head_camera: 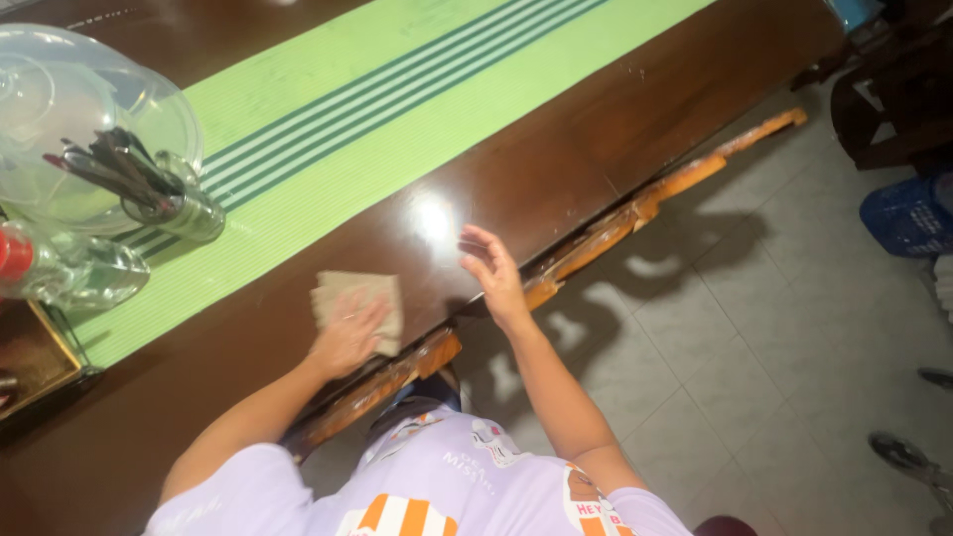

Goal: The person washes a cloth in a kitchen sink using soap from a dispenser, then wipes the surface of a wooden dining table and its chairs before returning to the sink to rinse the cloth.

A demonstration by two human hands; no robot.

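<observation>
My left hand (347,333) presses flat on a folded brown cloth (369,296) that lies on the dark polished wooden table (556,169), close to its near edge. My right hand (493,273) hovers just to the right of it, fingers spread, over the table edge and holding nothing. A bright glare spot shines on the wood between the two hands.
A green striped runner (397,109) runs down the table. At the left stand a clear domed cover (60,109), a jar of cutlery (149,189) and a clear bottle with a red cap (50,268). Tiled floor (754,328) lies to the right, with a blue basket (908,213).
</observation>
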